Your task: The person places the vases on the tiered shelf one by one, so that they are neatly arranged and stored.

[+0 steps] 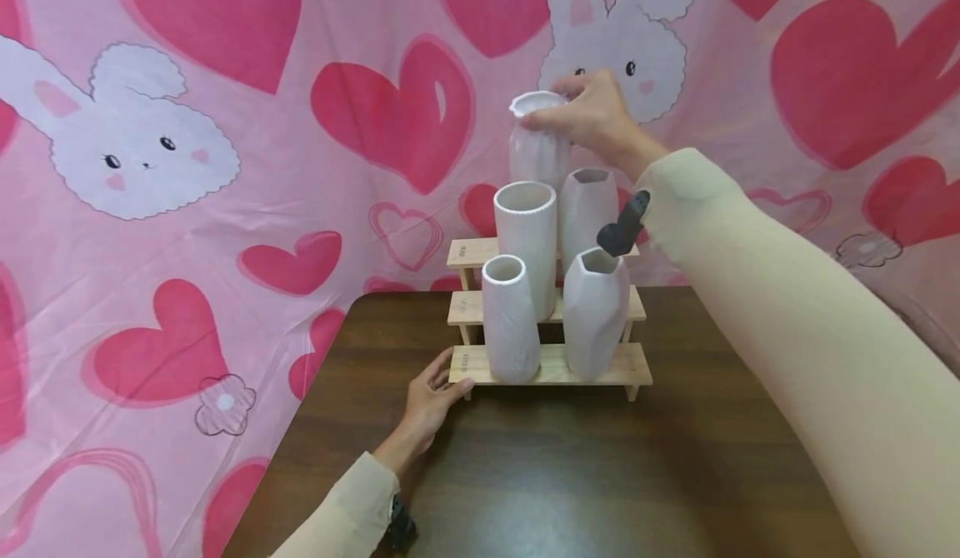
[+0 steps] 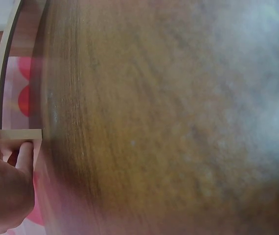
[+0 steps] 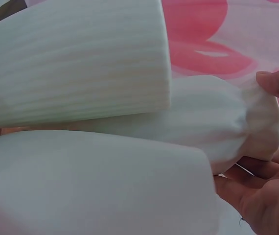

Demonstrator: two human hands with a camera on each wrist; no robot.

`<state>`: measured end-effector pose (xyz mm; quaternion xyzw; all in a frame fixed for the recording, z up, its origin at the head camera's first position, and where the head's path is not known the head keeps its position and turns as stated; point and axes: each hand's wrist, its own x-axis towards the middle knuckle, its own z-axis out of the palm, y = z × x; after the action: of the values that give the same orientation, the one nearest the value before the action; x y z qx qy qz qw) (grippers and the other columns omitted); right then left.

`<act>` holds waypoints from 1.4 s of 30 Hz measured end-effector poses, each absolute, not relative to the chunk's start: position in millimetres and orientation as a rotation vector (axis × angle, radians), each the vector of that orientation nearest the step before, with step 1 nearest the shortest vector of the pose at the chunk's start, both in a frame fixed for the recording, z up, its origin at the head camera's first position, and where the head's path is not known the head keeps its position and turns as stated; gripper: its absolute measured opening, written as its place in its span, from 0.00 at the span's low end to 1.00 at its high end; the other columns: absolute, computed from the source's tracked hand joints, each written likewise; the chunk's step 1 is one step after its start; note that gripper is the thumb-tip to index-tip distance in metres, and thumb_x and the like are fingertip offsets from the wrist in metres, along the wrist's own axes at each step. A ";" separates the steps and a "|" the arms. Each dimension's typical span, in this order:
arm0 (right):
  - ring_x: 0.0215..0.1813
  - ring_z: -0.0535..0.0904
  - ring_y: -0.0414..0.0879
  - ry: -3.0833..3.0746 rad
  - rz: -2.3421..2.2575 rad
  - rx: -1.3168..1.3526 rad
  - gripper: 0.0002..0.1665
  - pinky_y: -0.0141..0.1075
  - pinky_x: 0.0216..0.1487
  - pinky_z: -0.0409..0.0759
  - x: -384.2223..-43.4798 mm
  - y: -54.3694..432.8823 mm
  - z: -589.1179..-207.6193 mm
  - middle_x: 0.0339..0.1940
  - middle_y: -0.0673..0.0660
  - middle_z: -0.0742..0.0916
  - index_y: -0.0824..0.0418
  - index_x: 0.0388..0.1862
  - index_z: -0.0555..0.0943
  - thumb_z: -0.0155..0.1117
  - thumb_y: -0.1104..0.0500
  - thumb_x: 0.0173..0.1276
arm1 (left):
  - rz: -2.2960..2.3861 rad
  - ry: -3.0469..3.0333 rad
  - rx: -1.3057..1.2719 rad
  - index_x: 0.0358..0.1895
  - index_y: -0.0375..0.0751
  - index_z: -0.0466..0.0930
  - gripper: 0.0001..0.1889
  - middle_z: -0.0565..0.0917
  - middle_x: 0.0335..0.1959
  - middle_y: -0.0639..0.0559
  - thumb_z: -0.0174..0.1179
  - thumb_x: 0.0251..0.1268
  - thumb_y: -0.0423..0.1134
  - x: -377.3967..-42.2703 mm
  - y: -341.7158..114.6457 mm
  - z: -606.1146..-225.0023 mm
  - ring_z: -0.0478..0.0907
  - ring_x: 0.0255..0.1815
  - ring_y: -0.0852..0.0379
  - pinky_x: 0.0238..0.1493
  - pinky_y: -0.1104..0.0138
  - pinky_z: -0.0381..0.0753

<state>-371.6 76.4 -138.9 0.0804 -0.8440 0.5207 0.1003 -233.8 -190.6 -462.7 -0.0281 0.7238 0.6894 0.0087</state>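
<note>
At the top of the head view, my right hand (image 1: 596,117) pinches the neck of a white vase (image 1: 540,154) with a wavy flared rim. Its thumb is at the near side of the rim and the fingers reach round the far side. The lower part of this vase is hidden behind a tall ribbed vase (image 1: 525,233). My left hand (image 1: 429,404) grips the left end of a three-tier wooden stand (image 1: 552,364) at its lowest board. In the left wrist view, a finger (image 2: 26,156) curls under the board, beside the leg.
A slim white vase (image 1: 512,325) and a faceted white vase (image 1: 596,316) stand on the lowest board. Another faceted vase (image 1: 588,208) stands behind, close to the right forearm. The dark wooden table (image 1: 570,475) backs onto a pink cloth (image 1: 300,183) with hearts and rabbits.
</note>
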 end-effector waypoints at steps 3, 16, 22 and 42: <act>0.45 0.78 0.47 -2.535 1.523 0.219 0.45 0.36 0.46 0.80 -371.3 75.5 -140.2 0.55 0.60 0.81 0.61 0.66 0.73 0.77 0.46 0.52 | 2.169 2.257 -0.078 0.71 0.42 0.65 0.35 0.78 0.57 0.35 0.67 0.59 0.32 -233.8 -190.1 -462.0 0.77 0.54 0.49 0.45 0.71 0.78; 0.49 0.77 0.48 -2.619 1.520 0.236 0.45 0.38 0.50 0.78 -372.7 74.5 -143.3 0.59 0.59 0.79 0.58 0.69 0.70 0.74 0.43 0.56 | 2.194 2.232 -0.082 0.71 0.41 0.65 0.35 0.79 0.56 0.34 0.66 0.59 0.31 -232.7 -190.2 -460.8 0.78 0.51 0.52 0.44 0.72 0.78; 0.51 0.74 0.49 -2.709 1.507 0.263 0.38 0.40 0.52 0.76 -376.4 74.7 -143.7 0.55 0.56 0.77 0.57 0.68 0.69 0.65 0.41 0.63 | 2.190 2.228 -0.081 0.71 0.41 0.65 0.35 0.79 0.56 0.34 0.66 0.59 0.31 -232.2 -191.0 -461.4 0.78 0.51 0.51 0.45 0.72 0.78; 0.59 0.72 0.51 -2.753 1.527 0.301 0.46 0.48 0.60 0.72 -373.1 82.7 -150.5 0.64 0.55 0.74 0.51 0.73 0.61 0.62 0.35 0.62 | 2.149 2.251 -0.071 0.71 0.40 0.64 0.35 0.78 0.58 0.33 0.66 0.59 0.31 -232.9 -189.6 -461.3 0.77 0.54 0.49 0.45 0.71 0.78</act>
<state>-373.1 82.7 -150.5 0.0950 -0.8705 0.4827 -0.0105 -232.9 -189.6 -461.3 -0.0228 0.7230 0.6904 0.0145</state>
